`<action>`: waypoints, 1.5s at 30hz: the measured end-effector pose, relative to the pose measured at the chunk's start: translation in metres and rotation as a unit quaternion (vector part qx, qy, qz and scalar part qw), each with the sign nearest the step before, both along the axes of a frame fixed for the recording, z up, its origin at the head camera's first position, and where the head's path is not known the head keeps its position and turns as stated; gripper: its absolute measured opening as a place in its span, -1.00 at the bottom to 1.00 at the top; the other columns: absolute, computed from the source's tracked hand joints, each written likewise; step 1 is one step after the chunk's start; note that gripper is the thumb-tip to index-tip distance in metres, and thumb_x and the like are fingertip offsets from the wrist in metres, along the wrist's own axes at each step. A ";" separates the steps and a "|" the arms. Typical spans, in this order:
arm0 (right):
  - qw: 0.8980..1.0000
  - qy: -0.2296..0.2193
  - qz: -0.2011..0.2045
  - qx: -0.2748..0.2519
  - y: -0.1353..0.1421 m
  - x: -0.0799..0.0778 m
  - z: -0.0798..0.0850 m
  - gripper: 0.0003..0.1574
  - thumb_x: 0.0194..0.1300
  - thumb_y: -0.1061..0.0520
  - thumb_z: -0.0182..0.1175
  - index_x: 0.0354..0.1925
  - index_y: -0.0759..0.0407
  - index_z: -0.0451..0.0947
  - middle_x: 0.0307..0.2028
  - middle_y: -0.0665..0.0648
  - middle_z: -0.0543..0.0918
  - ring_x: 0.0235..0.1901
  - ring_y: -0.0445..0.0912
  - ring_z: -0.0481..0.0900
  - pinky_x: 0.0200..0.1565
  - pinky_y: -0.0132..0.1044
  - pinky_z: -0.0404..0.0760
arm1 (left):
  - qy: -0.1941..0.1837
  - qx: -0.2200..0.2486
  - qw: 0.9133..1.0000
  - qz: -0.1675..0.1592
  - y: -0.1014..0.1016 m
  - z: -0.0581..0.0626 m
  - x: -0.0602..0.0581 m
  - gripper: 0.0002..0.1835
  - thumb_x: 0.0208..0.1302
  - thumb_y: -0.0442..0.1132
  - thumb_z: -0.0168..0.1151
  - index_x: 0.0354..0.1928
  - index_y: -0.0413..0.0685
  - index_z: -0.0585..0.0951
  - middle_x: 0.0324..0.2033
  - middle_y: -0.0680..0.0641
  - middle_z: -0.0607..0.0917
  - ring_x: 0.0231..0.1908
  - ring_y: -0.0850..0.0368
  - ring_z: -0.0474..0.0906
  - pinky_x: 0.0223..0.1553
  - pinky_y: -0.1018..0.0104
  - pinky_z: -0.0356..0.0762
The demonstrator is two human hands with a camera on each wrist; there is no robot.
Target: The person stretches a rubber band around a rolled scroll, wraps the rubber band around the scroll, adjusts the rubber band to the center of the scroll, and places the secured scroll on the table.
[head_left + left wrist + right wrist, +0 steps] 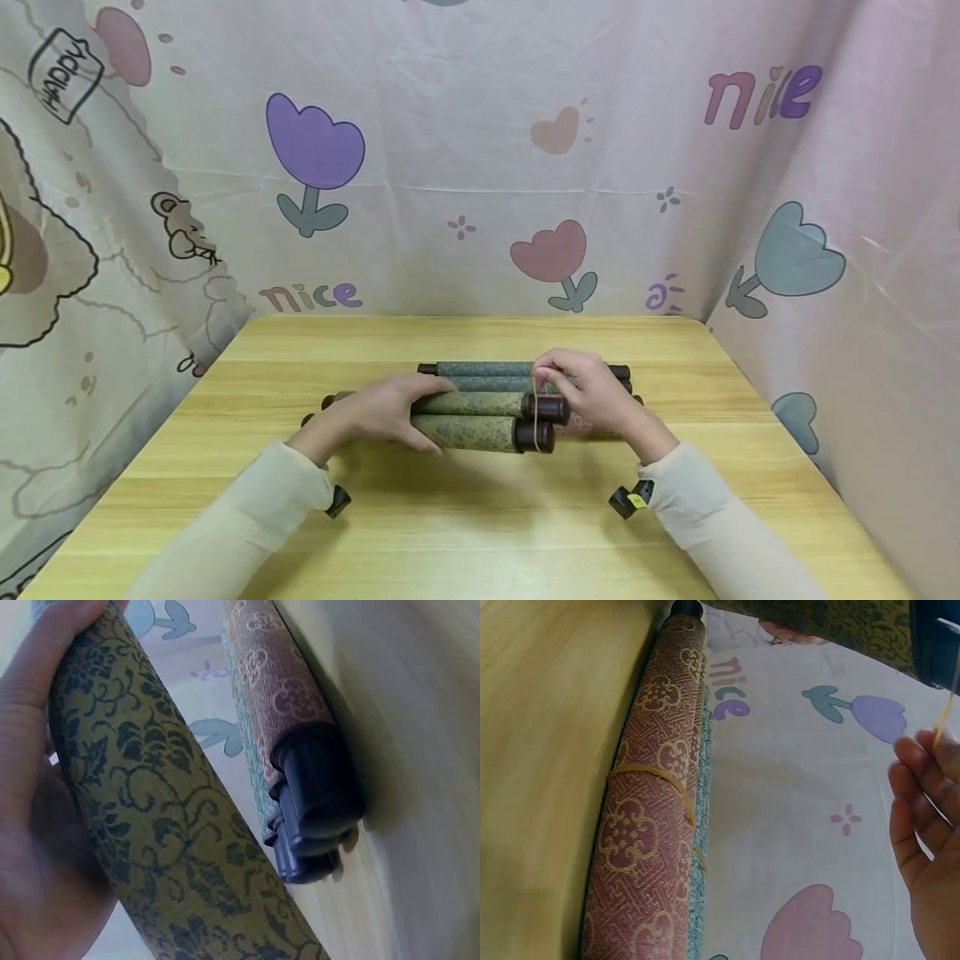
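My left hand (382, 407) grips a pair of yellow-green patterned scrolls (474, 433), one above the other, held up off the table. Their dark end knobs (552, 409) point to the right. Around these knobs runs a thin tan rubber band (536, 427), whose upper part my right hand (592, 390) pinches between thumb and fingertips, pulling it taut. Dark vine patterns cover the scroll in the left wrist view, with the left hand (37, 817) wrapped about it.
Behind lie reddish scrolls (641, 825) with a rubber band (651, 769) round them, alongside blue-green scrolls (487, 368). All rest on a wooden table (480, 533). A printed curtain (442, 150) hangs at the back and sides.
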State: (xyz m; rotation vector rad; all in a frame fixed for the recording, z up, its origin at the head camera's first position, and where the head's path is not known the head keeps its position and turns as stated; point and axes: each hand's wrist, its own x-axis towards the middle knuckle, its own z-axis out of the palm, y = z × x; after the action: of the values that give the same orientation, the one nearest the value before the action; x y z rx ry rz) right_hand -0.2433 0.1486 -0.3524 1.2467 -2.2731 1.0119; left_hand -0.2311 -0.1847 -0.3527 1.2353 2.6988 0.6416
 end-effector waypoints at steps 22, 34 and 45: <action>0.981 -0.123 -0.142 0.045 -0.010 0.007 0.032 -0.79 0.54 0.12 -0.04 -0.26 0.07 0.49 -0.58 -0.08 0.49 -0.69 -0.17 0.33 -0.48 -0.26 0.41 | 0.288 -0.150 0.945 -0.042 0.022 -0.010 0.022 -0.02 -0.16 0.36 0.46 0.30 -0.04 0.50 0.09 -0.06 0.62 0.00 -0.11 0.51 0.00 -0.08 0.49; 0.942 -0.189 -0.265 0.080 -0.010 0.009 0.051 -0.71 0.53 0.05 -0.02 -0.21 0.15 0.58 -0.59 -0.06 0.59 -0.70 -0.12 0.39 -0.45 -0.19 0.42 | 0.463 -0.081 0.882 0.037 0.024 -0.007 0.031 -0.02 -0.32 0.34 0.55 0.18 -0.03 0.53 -0.07 -0.08 0.65 -0.14 -0.15 0.56 -0.21 -0.07 0.55; 0.925 -0.291 -0.244 0.030 -0.004 0.006 0.052 -0.68 0.48 0.08 0.04 -0.24 0.26 0.62 -0.63 0.04 0.62 -0.60 -0.10 0.59 -0.52 -0.29 0.56 | 0.491 -0.032 0.866 0.090 0.019 -0.013 0.031 0.02 -0.41 0.26 0.63 0.18 -0.08 0.53 -0.07 -0.15 0.66 -0.12 -0.22 0.57 -0.23 -0.17 0.54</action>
State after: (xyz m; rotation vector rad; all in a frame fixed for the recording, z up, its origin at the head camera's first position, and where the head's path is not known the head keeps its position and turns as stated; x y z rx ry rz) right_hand -0.2373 0.1448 -0.3000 0.3544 -2.8584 1.2265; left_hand -0.2001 -0.1653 -0.3656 1.6128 3.6098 -0.1745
